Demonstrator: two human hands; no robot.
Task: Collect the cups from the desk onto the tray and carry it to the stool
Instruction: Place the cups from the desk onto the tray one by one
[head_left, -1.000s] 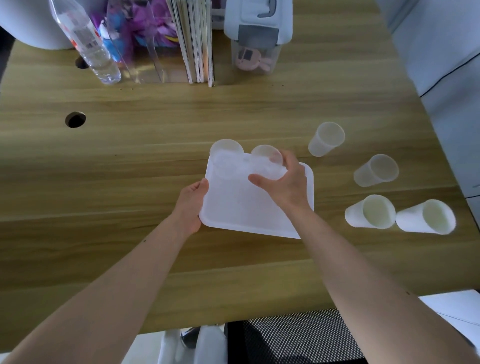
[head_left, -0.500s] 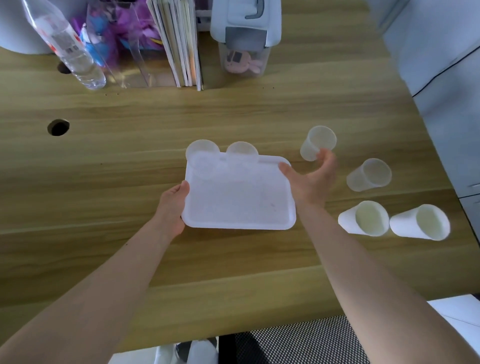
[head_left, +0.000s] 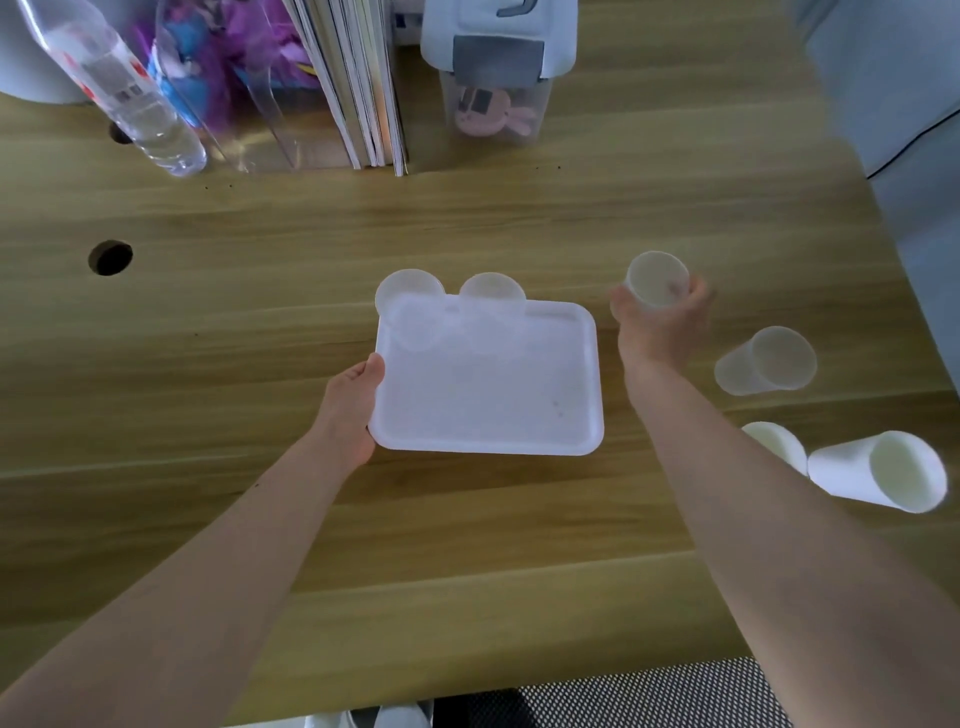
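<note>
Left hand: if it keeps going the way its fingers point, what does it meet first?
The left hand already grips the tray at its left edge. Straight on, it would likely reach the cup in the tray's far left corner first; depth is unclear.

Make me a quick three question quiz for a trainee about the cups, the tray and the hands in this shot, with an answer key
1. True or false: the right hand is closed around a translucent cup.
2. How many cups stand on the tray?
3. What is the left hand doing? A) lifting the water bottle B) gripping the tray's left edge C) resting flat on the desk

Key: 1 true; 2 two, at the far edge; 3 B.
</note>
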